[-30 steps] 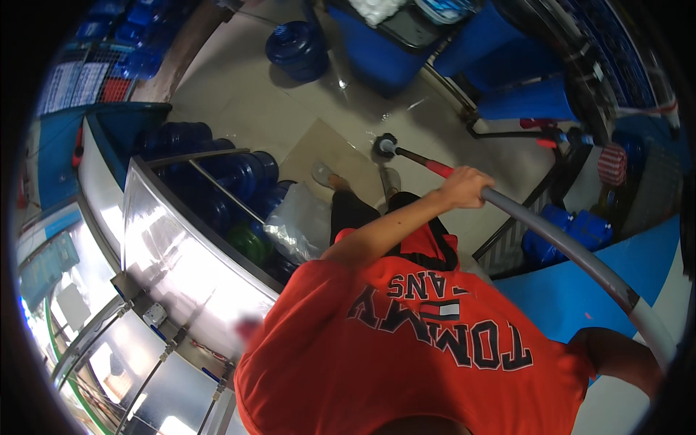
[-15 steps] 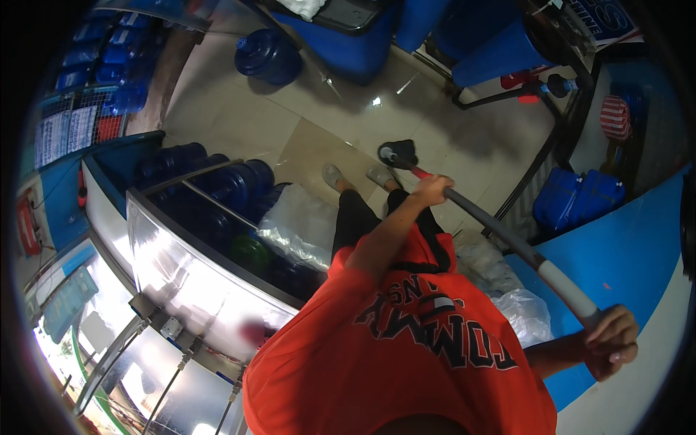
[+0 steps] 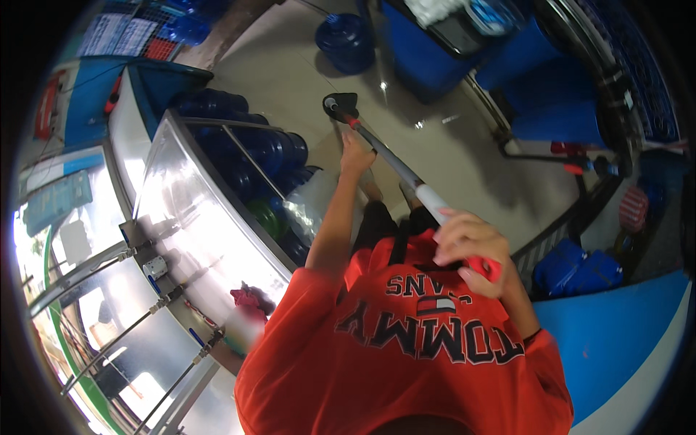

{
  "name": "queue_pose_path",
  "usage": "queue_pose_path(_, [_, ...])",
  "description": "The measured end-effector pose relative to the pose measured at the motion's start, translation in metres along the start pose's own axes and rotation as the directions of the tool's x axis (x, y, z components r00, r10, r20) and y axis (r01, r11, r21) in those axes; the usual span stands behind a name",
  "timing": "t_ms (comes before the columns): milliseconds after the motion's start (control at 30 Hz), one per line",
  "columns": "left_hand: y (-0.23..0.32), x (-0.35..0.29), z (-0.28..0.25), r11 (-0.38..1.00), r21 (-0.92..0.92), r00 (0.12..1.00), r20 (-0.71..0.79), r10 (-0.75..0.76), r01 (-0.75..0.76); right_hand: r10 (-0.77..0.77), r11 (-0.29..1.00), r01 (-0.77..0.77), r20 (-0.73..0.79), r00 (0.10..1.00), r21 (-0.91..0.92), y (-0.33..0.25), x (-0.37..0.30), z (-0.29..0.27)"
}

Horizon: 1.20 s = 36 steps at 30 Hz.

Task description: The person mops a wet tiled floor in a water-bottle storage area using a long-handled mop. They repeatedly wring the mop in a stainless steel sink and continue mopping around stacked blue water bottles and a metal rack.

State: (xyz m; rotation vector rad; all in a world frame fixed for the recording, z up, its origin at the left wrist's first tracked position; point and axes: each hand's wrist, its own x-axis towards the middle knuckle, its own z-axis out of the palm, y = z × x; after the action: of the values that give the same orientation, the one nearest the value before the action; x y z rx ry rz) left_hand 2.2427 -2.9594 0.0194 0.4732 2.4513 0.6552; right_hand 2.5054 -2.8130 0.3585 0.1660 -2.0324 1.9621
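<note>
I hold a long-handled mop (image 3: 388, 158) slantwise in front of me. Its dark, roughly triangular head (image 3: 341, 106) is on the tiled floor, and the pole runs from a red joint through grey to white. My right hand (image 3: 471, 246) is closed round the pole's upper end, where a red grip shows beside the palm. Lower down, close to the red joint, my left hand (image 3: 354, 154) is closed at the pole from its left side; some of its fingers are hidden. The mop head lies beyond my feet, between the bottles and the bins.
At left, blue water bottles (image 3: 290, 148) are stacked under a metal-framed counter (image 3: 206, 196), with clear plastic bags beside them. Another large bottle (image 3: 346, 45) stands on the floor ahead. Blue bins (image 3: 428, 54) and a dark metal frame (image 3: 536, 157) stand at right, near blue jugs (image 3: 576, 267).
The mop head has swung left and farther away. My left hand has gone left with the pole, and my right hand has come inward from the far right to before my shirt.
</note>
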Motion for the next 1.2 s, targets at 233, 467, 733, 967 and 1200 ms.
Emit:
queue_pose_path(233, [-0.087, -0.036, -0.072, 0.796, -0.6, 0.97, -0.134, -0.202, 0.082, -0.187, 0.973, 0.192, 0.045, 0.981, -0.131, 0.158, 0.196, 0.062])
queue_pose_path(467, [-0.106, -0.083, -0.146, 0.716, -0.686, 0.946, -0.136, -0.295, 0.124, -0.068, 0.997, 0.073, -0.198, 0.978, 0.017, 0.325, 0.387, 0.14])
queue_pose_path(733, [-0.111, -0.061, -0.207, 0.687, -0.724, 0.93, -0.29, -0.226, -0.059, -0.151, 0.976, 0.191, -0.314, 0.937, 0.101, 0.258, 0.416, 0.184])
queue_pose_path(967, [-0.023, -0.013, -0.175, 0.856, -0.445, 0.916, -0.393, 0.076, -0.262, -0.326, 0.94, 0.342, -0.271, 0.906, 0.012, 0.034, 0.238, 0.032])
queue_pose_path(1200, [0.103, -0.062, -0.048, 0.725, -0.242, 0.764, -0.227, 0.604, -0.645, -0.241, 0.97, 0.226, -0.21, 0.948, -0.091, -0.092, 0.083, -0.028])
